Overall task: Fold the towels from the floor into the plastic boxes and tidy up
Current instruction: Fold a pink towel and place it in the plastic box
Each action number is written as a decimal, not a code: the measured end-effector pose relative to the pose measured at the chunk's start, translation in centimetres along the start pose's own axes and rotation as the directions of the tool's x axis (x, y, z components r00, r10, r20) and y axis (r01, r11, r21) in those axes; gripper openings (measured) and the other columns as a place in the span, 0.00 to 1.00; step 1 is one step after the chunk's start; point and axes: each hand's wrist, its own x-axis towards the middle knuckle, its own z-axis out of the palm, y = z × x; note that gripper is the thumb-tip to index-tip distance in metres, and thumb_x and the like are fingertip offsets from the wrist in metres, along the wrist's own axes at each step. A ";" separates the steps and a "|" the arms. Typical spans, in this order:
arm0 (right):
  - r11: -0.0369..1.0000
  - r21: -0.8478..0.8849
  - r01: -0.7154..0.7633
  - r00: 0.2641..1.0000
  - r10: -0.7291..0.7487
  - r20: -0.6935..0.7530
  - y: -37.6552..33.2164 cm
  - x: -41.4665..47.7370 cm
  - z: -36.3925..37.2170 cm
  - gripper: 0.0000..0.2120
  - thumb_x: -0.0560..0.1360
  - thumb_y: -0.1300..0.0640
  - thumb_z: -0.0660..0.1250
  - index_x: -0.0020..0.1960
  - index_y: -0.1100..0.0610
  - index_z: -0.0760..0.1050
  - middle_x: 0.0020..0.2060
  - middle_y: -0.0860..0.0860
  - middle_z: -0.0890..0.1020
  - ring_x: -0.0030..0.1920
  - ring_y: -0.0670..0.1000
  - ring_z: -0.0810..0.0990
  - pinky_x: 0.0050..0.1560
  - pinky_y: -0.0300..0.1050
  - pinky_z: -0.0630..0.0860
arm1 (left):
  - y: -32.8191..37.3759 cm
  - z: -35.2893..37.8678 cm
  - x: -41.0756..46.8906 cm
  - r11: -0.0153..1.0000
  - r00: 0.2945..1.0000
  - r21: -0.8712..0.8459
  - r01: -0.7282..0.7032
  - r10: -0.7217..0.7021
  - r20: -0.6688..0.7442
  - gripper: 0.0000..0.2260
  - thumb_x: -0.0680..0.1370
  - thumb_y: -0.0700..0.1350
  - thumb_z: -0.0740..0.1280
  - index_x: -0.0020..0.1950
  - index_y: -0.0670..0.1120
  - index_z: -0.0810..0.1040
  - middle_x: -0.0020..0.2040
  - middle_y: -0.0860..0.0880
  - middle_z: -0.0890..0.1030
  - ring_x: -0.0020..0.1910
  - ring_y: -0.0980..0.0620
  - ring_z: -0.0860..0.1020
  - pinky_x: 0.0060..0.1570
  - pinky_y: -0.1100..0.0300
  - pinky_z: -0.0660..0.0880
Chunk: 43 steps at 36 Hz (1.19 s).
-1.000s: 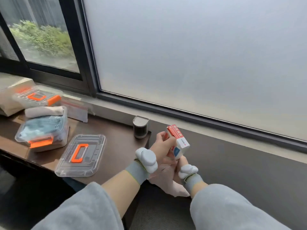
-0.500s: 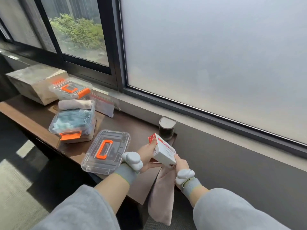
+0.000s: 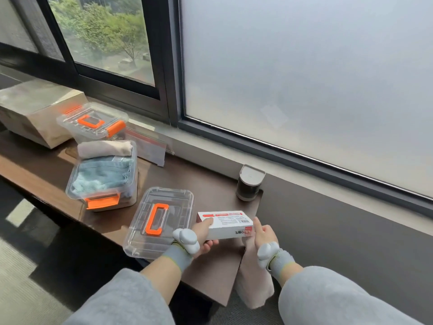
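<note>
Left hand [image 3: 206, 233] grips the now-levelled carton [image 3: 230, 225]; right hand [image 3: 264, 233] holds the pink towel [image 3: 254, 285].

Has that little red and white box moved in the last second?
Yes. The box has gone left, from right of the grey canister to its left, beside the loose lid.

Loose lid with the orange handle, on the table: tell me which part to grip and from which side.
Take the lid by its near short rim, coming from the front of the table, thumb on top, fingers underneath. It lies flat, its orange handle seems folded down flush, and its near corner reaches the table's edge, so that rim likely gives the easiest purchase.
</note>
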 end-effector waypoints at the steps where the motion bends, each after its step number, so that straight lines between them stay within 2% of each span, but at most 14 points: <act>1: 1.000 -0.001 0.003 1.000 -0.003 -0.027 0.0 0.2 -0.2 0.21 0.76 0.38 0.58 0.39 0.57 0.70 0.35 0.48 0.75 0.38 0.50 0.74 0.44 0.42 0.66 | 0.4 0.0 0.5 1.000 1.000 -0.014 -0.012 0.012 -0.008 0.20 0.81 0.55 0.56 0.61 0.41 0.74 0.32 0.43 0.76 0.22 0.55 0.66 0.17 0.70 0.62; 4: 0.999 -0.035 0.039 0.999 -0.041 -0.033 0.1 0.1 -0.4 0.17 0.75 0.44 0.66 0.35 0.54 0.69 0.32 0.47 0.73 0.37 0.50 0.73 0.44 0.40 0.66 | 0.9 0.3 1.5 0.998 1.000 -0.064 0.013 -0.014 -0.007 0.22 0.81 0.58 0.55 0.64 0.43 0.71 0.42 0.41 0.79 0.30 0.50 0.73 0.25 0.65 0.73; 7: 0.997 0.017 0.075 0.997 -0.075 -0.016 -0.2 -0.3 -0.4 0.10 0.72 0.56 0.69 0.36 0.53 0.69 0.31 0.46 0.73 0.33 0.46 0.71 0.37 0.38 0.68 | 0.9 0.8 2.4 0.991 0.990 -0.011 0.137 -0.137 0.020 0.30 0.79 0.64 0.54 0.69 0.41 0.66 0.57 0.37 0.77 0.47 0.42 0.79 0.44 0.56 0.79; 10: 0.984 0.052 0.168 0.985 -0.170 0.040 -0.7 -0.7 -1.1 0.09 0.72 0.64 0.64 0.37 0.52 0.71 0.32 0.45 0.73 0.32 0.44 0.72 0.28 0.26 0.67 | 0.7 1.3 2.2 0.961 0.985 0.214 0.174 -0.169 -0.042 0.26 0.79 0.59 0.57 0.68 0.41 0.67 0.48 0.39 0.80 0.40 0.44 0.80 0.31 0.59 0.78; 13: 0.968 0.082 0.236 0.942 -0.249 0.227 -2.0 -1.5 -2.1 0.05 0.73 0.63 0.66 0.44 0.54 0.75 0.34 0.45 0.77 0.32 0.41 0.75 0.30 0.25 0.71 | 1.0 1.9 1.3 0.906 0.989 0.397 0.145 -0.139 -0.043 0.21 0.76 0.46 0.59 0.69 0.42 0.68 0.45 0.44 0.80 0.28 0.50 0.73 0.22 0.68 0.69; 15: 0.956 0.110 0.273 0.876 -0.294 0.382 -2.9 -1.9 -3.0 0.05 0.74 0.64 0.67 0.49 0.57 0.76 0.40 0.48 0.81 0.38 0.42 0.78 0.36 0.24 0.72 | 1.4 3.1 0.6 0.853 1.000 0.522 0.005 -0.003 -0.004 0.28 0.72 0.42 0.61 0.73 0.43 0.64 0.50 0.44 0.78 0.36 0.47 0.77 0.33 0.65 0.71; 17: 0.936 0.076 0.343 0.802 -0.334 0.495 -4.1 -2.3 -3.5 0.08 0.74 0.67 0.65 0.51 0.60 0.76 0.45 0.55 0.81 0.42 0.45 0.78 0.39 0.24 0.73 | 1.9 3.7 -0.8 0.752 0.969 0.611 -0.245 0.202 0.140 0.34 0.67 0.43 0.64 0.74 0.55 0.62 0.64 0.49 0.74 0.59 0.48 0.77 0.51 0.61 0.73; 20: 0.871 0.006 0.492 0.700 -0.399 0.593 -6.8 -2.8 -3.2 0.12 0.71 0.70 0.63 0.52 0.62 0.78 0.43 0.52 0.81 0.42 0.43 0.79 0.43 0.27 0.74 | 2.7 3.6 -3.2 0.679 0.883 0.572 -0.460 0.285 0.372 0.23 0.64 0.45 0.64 0.54 0.66 0.75 0.48 0.58 0.78 0.48 0.56 0.76 0.47 0.63 0.71; 25: 0.744 0.060 0.666 0.547 -0.542 0.639 -11.6 -4.6 -2.0 0.16 0.70 0.72 0.60 0.48 0.54 0.78 0.39 0.40 0.79 0.39 0.34 0.77 0.42 0.24 0.71 | 2.7 0.1 -6.3 0.687 0.888 0.596 -0.416 0.448 0.104 0.13 0.73 0.52 0.68 0.45 0.42 0.78 0.39 0.49 0.75 0.39 0.52 0.72 0.43 0.59 0.67; 28: 0.662 0.103 0.742 0.502 -0.651 0.569 -13.5 -5.6 -0.8 0.16 0.71 0.71 0.60 0.50 0.57 0.79 0.42 0.43 0.79 0.41 0.37 0.77 0.39 0.20 0.69 | 1.7 -2.7 -9.2 0.714 0.860 0.577 -0.396 0.509 -0.040 0.13 0.74 0.51 0.70 0.34 0.47 0.71 0.32 0.54 0.72 0.31 0.57 0.68 0.34 0.65 0.64; 31: 0.599 0.080 0.797 0.488 -0.715 0.501 -14.8 -5.8 0.1 0.17 0.71 0.69 0.60 0.53 0.55 0.80 0.46 0.44 0.79 0.45 0.42 0.76 0.40 0.19 0.68 | 0.3 -5.5 -11.1 0.715 0.850 0.606 -0.348 0.513 -0.117 0.12 0.74 0.49 0.70 0.33 0.49 0.73 0.39 0.51 0.82 0.36 0.57 0.74 0.41 0.63 0.70; 34: 0.604 0.117 0.788 0.456 -0.702 0.547 -15.9 -6.7 0.8 0.18 0.71 0.67 0.61 0.52 0.50 0.80 0.43 0.39 0.80 0.43 0.38 0.77 0.37 0.18 0.67 | -1.9 -8.2 -13.0 0.778 0.851 0.556 -0.292 0.477 -0.219 0.06 0.72 0.47 0.72 0.41 0.48 0.76 0.44 0.49 0.85 0.44 0.56 0.79 0.49 0.58 0.72; 38: 0.668 0.244 0.703 0.333 -0.612 0.717 -16.8 -8.7 2.1 0.16 0.71 0.64 0.63 0.43 0.43 0.81 0.34 0.37 0.83 0.36 0.37 0.81 0.34 0.26 0.73 | -3.2 -9.7 -14.3 0.805 0.802 0.498 -0.322 0.511 -0.309 0.20 0.70 0.49 0.75 0.59 0.48 0.74 0.54 0.51 0.78 0.55 0.54 0.76 0.49 0.66 0.73; 43: 0.728 0.347 0.592 0.129 -0.510 0.851 -18.4 -11.6 4.5 0.10 0.68 0.64 0.64 0.45 0.53 0.79 0.35 0.41 0.84 0.36 0.38 0.82 0.36 0.31 0.77 | -2.8 -10.1 -14.6 0.754 0.779 0.528 -0.391 0.577 -0.247 0.26 0.72 0.47 0.73 0.67 0.54 0.69 0.58 0.57 0.74 0.60 0.59 0.71 0.51 0.70 0.67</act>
